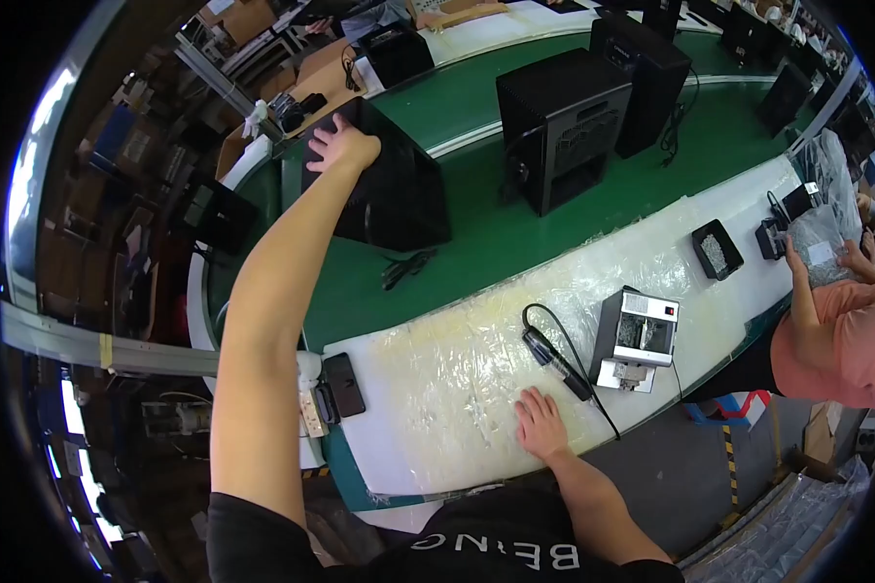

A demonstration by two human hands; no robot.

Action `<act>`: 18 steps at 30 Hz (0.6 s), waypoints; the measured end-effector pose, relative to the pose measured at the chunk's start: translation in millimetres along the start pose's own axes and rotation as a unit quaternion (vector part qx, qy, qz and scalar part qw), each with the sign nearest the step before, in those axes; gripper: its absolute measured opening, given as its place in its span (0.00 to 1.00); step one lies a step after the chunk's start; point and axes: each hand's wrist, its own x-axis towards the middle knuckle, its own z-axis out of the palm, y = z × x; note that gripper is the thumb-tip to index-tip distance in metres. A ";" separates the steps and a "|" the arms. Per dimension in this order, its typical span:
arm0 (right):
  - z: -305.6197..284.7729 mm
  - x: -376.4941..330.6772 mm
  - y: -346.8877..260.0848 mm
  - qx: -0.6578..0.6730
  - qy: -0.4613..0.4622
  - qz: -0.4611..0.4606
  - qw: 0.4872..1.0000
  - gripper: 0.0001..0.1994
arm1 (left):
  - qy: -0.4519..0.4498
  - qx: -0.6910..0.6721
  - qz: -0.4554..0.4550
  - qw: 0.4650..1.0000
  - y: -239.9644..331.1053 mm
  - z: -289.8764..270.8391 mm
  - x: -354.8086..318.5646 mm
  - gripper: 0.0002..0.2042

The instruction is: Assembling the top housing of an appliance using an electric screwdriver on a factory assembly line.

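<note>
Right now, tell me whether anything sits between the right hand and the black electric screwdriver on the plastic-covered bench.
Nothing visible does. The right hand rests flat on the white plastic-covered bench, and the black electric screwdriver lies just beyond its fingertips, with only bare sheet between.

Electronics assembly line on a factory floor

A long green conveyor belt [515, 228] carries a row of identical black metal cases [564, 126], edged by a plastic-covered white workbench [457, 379] holding an electric screwdriver [554, 361], a screw feeder box [637, 335] and a parts tray [717, 250]; another worker [831, 335] stands at the next station, with cardboard boxes [248, 19] stacked behind.
</note>
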 end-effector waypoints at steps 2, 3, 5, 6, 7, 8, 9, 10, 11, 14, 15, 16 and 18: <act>-5.4 -4.7 -3.1 0.002 0.016 0.005 1.000 0.20 | -0.002 -0.008 0.046 0.999 -23.6 -6.7 -16.7 0.42; -1.7 34.4 19.7 -0.010 0.024 -0.036 0.999 0.20 | 0.029 -0.026 0.023 0.999 -41.9 -24.4 4.4 0.42; -3.7 7.2 -3.6 0.004 0.047 -0.030 0.998 0.19 | 0.045 -0.124 0.141 0.981 -110.3 -29.5 -1.6 0.37; -5.0 1.9 -4.4 0.003 0.036 -0.038 0.999 0.19 | 0.051 -0.223 0.174 0.958 -138.0 -34.1 -13.0 0.35; -1.5 -3.3 -1.3 0.016 0.053 -0.021 0.998 0.18 | -0.002 -0.286 0.183 0.940 -135.0 -50.0 -43.4 0.36; -1.2 -4.8 0.2 0.031 0.070 -0.014 0.997 0.18 | -0.035 -0.322 0.164 0.932 -141.2 -68.0 -76.9 0.37; -2.6 0.6 3.1 0.032 0.064 -0.018 0.997 0.18 | -0.061 -0.357 0.142 0.921 -152.4 -86.0 -107.9 0.38; -3.4 4.0 2.7 0.061 0.077 -0.013 0.995 0.17 | -0.064 -0.375 0.133 0.915 -169.5 -101.4 -135.2 0.39; -2.2 4.1 0.8 0.090 0.089 -0.003 0.992 0.17 | -0.070 -0.393 0.125 0.908 -186.2 -113.6 -162.1 0.39; 4.8 23.6 -0.2 0.426 0.098 0.271 0.858 0.18 | -0.081 -0.402 0.109 0.906 -216.8 -145.3 -243.3 0.42; -0.9 45.5 -4.6 0.679 0.093 0.333 0.648 0.24 | -0.089 -0.426 0.114 0.893 -228.4 -152.3 -271.6 0.43; -22.2 61.6 -20.9 0.809 0.063 0.299 0.502 0.29 | -0.088 -0.427 0.117 0.893 -244.0 -151.5 -295.7 0.44; -73.5 80.6 -49.0 0.842 -0.065 0.299 0.445 0.26 | -0.096 -0.469 0.106 0.872 -269.8 -142.4 -336.6 0.45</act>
